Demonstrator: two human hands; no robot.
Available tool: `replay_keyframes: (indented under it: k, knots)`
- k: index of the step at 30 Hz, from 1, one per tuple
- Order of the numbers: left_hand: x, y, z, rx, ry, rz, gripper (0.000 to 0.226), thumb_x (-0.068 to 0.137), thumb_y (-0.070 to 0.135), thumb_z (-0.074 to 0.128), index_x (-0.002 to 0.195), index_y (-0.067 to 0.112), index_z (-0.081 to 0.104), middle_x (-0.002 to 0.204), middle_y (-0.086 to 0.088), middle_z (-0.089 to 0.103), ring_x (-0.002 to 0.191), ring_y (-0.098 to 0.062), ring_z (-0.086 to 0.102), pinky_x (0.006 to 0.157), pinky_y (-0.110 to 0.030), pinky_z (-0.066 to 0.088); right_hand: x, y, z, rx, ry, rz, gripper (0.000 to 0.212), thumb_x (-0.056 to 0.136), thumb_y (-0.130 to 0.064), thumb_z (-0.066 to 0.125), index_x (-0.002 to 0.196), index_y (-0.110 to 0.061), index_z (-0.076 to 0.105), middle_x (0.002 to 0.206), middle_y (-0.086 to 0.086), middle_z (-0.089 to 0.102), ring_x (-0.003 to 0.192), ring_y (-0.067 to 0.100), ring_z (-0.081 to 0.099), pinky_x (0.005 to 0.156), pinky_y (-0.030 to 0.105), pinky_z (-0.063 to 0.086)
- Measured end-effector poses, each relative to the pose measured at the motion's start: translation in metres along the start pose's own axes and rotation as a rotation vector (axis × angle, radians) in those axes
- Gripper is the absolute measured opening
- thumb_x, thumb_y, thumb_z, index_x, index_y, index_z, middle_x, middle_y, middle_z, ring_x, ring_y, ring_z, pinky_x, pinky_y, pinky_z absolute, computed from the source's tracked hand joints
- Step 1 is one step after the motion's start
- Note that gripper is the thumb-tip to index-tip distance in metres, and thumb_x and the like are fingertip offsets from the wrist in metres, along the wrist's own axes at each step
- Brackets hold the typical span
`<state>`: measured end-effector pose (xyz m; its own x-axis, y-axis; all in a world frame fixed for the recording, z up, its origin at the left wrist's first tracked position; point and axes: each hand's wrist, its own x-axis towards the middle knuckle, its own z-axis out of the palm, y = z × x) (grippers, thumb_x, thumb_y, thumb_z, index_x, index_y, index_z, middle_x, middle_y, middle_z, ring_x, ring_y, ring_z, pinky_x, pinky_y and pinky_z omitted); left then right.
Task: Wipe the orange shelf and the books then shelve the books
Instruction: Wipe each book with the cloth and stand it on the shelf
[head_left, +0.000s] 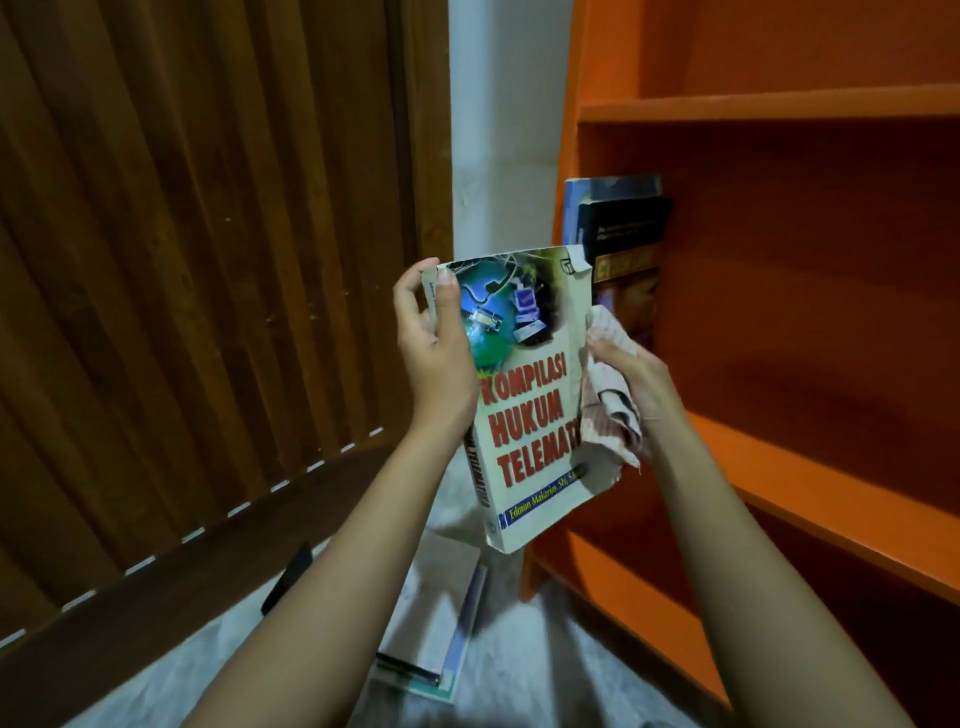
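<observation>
Head camera looked down along my two bare forearms. My left hand (431, 353) gripped the white book (530, 415) just left of the orange shelf (779, 109), with the thumb lying on the front cover near the top corner and the fingers curled behind the spine. My right hand (631, 379) held a striped cloth (608, 410) bunched in its curled fingers and pressed against the book's right edge, in front of the shelf's left side panel. The book stood nearly upright, a little tilted, with its cover toward me; the cover showed a globe picture and red title letters.

Lower down, on the pale floor (545, 665) by the foot of the shelf's left side, a small pile of books (436, 613) lay flat. Further in, a few dark books (623, 228) stood upright in the shelf's middle compartment, against its left wall. Left of the shelf ran a strip of white wall (504, 130), and beyond it a brown slatted wooden door (208, 260).
</observation>
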<state>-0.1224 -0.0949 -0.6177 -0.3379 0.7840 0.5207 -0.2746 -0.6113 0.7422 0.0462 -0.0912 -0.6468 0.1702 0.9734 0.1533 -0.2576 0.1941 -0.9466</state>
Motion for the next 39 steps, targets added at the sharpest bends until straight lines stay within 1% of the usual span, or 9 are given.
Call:
replay_keyframes:
  k: [3,6,10,13,16,18,21,27,39]
  knots:
    - [0.005,-0.015,0.040,0.017,-0.057,0.066,0.021,0.096,0.029,0.044,0.116,0.020,0.045,0.108,-0.005,0.059,0.092,-0.012,0.064,0.073,-0.026,0.053,0.017,-0.014,-0.026,0.013,0.051,-0.058,0.032,0.077,-0.013,0.072,0.108,-0.011,0.067,0.101,0.013,0.072,0.091,0.029,0.069,0.079,0.039,0.057]
    - [0.011,-0.031,0.076,0.045,-0.127,0.132,0.028,0.093,0.036,0.044,0.116,0.020,0.046,0.103,0.010,0.061,0.089,-0.007,0.064,0.075,-0.033,0.053,0.035,-0.022,-0.051,0.081,0.132,-0.130,0.038,0.069,-0.015,0.074,0.106,-0.008,0.066,0.093,0.010,0.074,0.081,0.024,0.071,0.069,0.033,0.058]
    - [0.020,-0.057,0.113,0.137,-0.189,0.254,0.032,0.091,0.042,0.040,0.118,0.023,0.045,0.078,0.029,0.059,0.064,0.003,0.053,0.059,-0.025,0.043,0.066,-0.018,-0.079,0.219,0.176,-0.029,0.036,0.066,-0.022,0.074,0.095,-0.003,0.067,0.079,0.008,0.074,0.068,0.022,0.070,0.064,0.031,0.056]
    - [0.022,-0.078,0.129,0.222,-0.154,0.311,0.038,0.092,0.045,0.038,0.120,0.021,0.047,0.069,0.010,0.053,0.050,-0.005,0.044,0.047,-0.019,0.033,0.094,-0.010,-0.092,0.225,0.152,-0.074,0.057,0.064,-0.026,0.072,0.112,0.002,0.061,0.087,0.008,0.073,0.073,0.020,0.070,0.065,0.030,0.055]
    - [0.027,-0.092,0.136,0.257,-0.130,0.371,0.041,0.093,0.039,0.044,0.125,0.014,0.049,0.098,-0.001,0.062,0.081,-0.009,0.061,0.066,-0.021,0.049,0.116,0.001,-0.101,0.226,0.146,-0.146,0.085,0.059,-0.038,0.083,0.128,0.002,0.052,0.115,0.018,0.065,0.099,0.027,0.067,0.080,0.035,0.056]
    - [0.030,-0.096,0.139,0.278,-0.134,0.440,0.039,0.093,0.029,0.048,0.127,0.008,0.050,0.120,-0.001,0.058,0.110,-0.013,0.057,0.091,-0.026,0.049,0.125,0.010,-0.105,0.248,0.075,-0.188,0.074,0.065,-0.035,0.080,0.127,-0.004,0.053,0.123,0.019,0.060,0.110,0.033,0.061,0.089,0.042,0.053]
    - [0.037,-0.101,0.143,0.329,-0.115,0.550,0.039,0.093,0.018,0.049,0.128,-0.001,0.050,0.129,-0.005,0.050,0.125,-0.014,0.045,0.106,-0.024,0.038,0.137,0.014,-0.105,0.241,-0.004,-0.250,0.038,0.085,-0.018,0.061,0.121,-0.009,0.056,0.124,0.017,0.059,0.112,0.031,0.060,0.090,0.041,0.052]
    - [0.049,-0.117,0.143,0.423,-0.124,0.692,0.040,0.093,0.003,0.046,0.132,-0.008,0.042,0.138,-0.022,0.046,0.134,-0.025,0.034,0.115,-0.028,0.026,0.160,0.015,-0.099,0.184,-0.013,-0.207,0.038,0.093,-0.010,0.051,0.128,0.001,0.048,0.119,0.017,0.061,0.104,0.027,0.064,0.078,0.034,0.054]
    - [0.053,-0.121,0.147,0.555,-0.131,0.738,0.043,0.087,-0.002,0.049,0.129,-0.009,0.045,0.133,-0.023,0.048,0.134,-0.028,0.031,0.115,-0.031,0.023,0.152,0.021,-0.098,-0.050,0.191,-0.268,0.028,0.088,-0.017,0.061,0.116,-0.012,0.059,0.109,0.003,0.067,0.095,0.009,0.067,0.072,0.018,0.052]
